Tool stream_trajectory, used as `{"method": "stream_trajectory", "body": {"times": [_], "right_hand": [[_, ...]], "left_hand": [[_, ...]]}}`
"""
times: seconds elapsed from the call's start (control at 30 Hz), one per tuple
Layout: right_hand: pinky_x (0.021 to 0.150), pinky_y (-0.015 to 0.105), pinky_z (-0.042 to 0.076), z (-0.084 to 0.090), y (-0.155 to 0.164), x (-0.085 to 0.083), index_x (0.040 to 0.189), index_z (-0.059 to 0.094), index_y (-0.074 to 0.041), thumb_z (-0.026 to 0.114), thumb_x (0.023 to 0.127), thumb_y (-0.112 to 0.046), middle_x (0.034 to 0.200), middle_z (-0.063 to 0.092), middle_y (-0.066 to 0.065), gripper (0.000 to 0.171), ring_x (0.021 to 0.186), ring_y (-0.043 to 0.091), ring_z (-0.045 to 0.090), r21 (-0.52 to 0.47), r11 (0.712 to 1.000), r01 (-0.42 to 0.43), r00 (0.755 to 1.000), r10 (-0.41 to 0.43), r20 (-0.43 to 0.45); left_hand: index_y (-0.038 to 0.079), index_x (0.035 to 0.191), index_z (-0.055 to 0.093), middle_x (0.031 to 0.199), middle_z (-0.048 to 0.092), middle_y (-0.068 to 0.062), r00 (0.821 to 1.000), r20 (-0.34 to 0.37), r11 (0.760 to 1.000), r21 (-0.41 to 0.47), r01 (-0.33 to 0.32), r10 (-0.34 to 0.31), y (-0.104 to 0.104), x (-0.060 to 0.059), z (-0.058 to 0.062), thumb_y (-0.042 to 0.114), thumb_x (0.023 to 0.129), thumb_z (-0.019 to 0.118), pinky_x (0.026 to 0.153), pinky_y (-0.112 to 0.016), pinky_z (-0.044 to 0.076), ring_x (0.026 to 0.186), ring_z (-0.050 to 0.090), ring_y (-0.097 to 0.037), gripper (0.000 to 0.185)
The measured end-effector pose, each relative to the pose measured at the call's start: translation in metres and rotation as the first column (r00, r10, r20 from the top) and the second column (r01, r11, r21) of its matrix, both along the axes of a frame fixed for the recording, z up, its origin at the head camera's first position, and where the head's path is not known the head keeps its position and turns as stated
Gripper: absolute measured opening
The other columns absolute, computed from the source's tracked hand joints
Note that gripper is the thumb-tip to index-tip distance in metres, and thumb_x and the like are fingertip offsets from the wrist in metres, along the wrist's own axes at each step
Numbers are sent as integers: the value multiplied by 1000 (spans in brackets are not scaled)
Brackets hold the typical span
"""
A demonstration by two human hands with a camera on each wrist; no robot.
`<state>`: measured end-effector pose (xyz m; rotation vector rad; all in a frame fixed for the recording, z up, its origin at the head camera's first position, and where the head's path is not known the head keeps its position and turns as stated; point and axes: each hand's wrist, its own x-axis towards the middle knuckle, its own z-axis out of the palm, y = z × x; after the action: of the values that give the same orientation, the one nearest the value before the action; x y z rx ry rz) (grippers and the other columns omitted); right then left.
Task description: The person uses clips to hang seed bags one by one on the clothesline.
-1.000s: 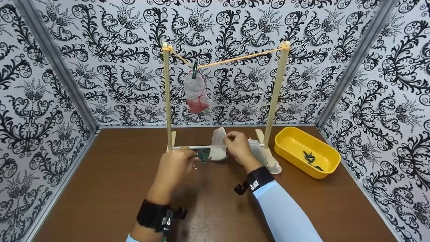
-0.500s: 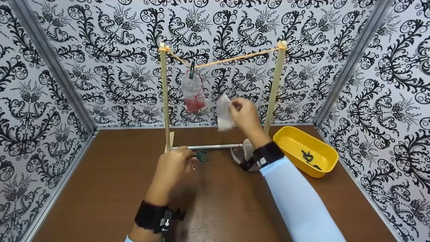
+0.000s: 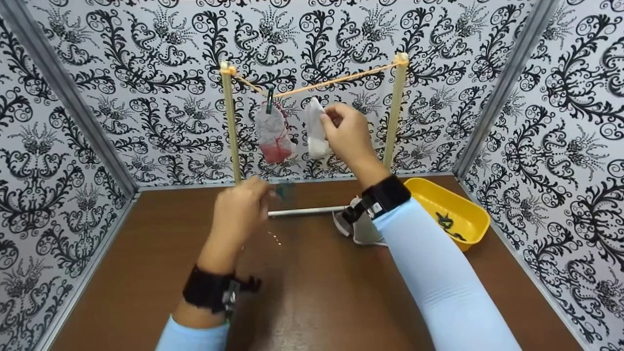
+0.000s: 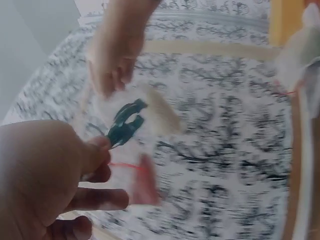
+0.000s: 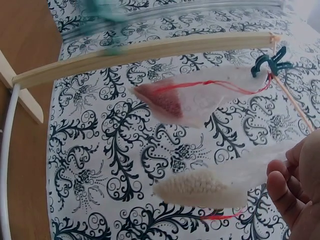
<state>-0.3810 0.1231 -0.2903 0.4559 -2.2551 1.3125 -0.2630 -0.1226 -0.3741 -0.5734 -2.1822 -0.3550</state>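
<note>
Pegging a second pouch on the little drying line

On the bench (image 3: 146,273), the wooden rack (image 3: 396,112) carries a string (image 3: 336,82); the right hand (image 3: 343,131) pinches a white mesh pouch (image 3: 314,129) up against it, at 3 o'clock of the pegged red-filled pouch (image 3: 273,134). The left hand (image 3: 239,212) grips a green clothespin (image 4: 125,125), which likely needs lifting to clamp pouch onto string.

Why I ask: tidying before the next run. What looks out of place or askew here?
The string sags at the clipped red-filled bag; another bag lies on the table. Nothing looks spilled or damaged.
</note>
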Motion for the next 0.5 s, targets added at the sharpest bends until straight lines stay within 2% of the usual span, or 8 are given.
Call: {"method": "stream_trajectory", "body": {"times": [0.07,0.17,0.27,0.33,0.4,0.5], "right_hand": [[72,25,63,4,-4,1,115,73,-6,67,103,-19,104,73,6,18,85,18,70,-5,1000,-23,1000,23,-7],[66,27,62,7,-8,3,115,72,-7,66,104,-17,100,72,5,17,79,18,70,1,999,-47,999,47,-13],[64,27,61,11,-11,4,114,72,-8,66,104,-17,97,72,4,15,77,18,69,25,998,-53,998,54,-39],[65,27,61,14,-12,5,114,72,-8,66,104,-17,97,72,3,15,78,19,69,43,998,-43,997,45,-55],[66,26,61,18,-14,5,115,72,-9,66,104,-18,99,72,4,15,80,19,69,55,998,-37,997,40,-59],[67,25,62,22,-16,5,115,71,-9,65,105,-19,101,71,3,16,82,19,70,63,997,-41,998,44,-43]], "left_hand": [[9,93,76,84,74,-6,997,-71,999,-25,-36,35,-1,-5,29,9,94,75,40,-32,48,51,61,-25,2],[5,94,76,82,73,-9,981,-176,992,-72,-99,85,-1,-9,76,7,100,65,37,-31,41,46,55,-23,13],[3,96,76,87,74,-9,970,-205,979,-126,-161,133,1,-14,120,2,104,57,38,-31,41,48,55,-22,21],[2,100,75,91,74,-9,974,-165,969,-166,-181,153,5,-19,146,2,105,56,43,-31,46,54,59,-23,20],[2,102,74,96,73,-8,976,-92,951,-222,-214,198,9,-27,167,3,106,55,49,-31,49,60,61,-23,20],[2,108,73,103,72,-7,960,32,917,-307,-255,277,18,-42,191,4,107,54,58,-32,54,70,63,-23,19]]}}
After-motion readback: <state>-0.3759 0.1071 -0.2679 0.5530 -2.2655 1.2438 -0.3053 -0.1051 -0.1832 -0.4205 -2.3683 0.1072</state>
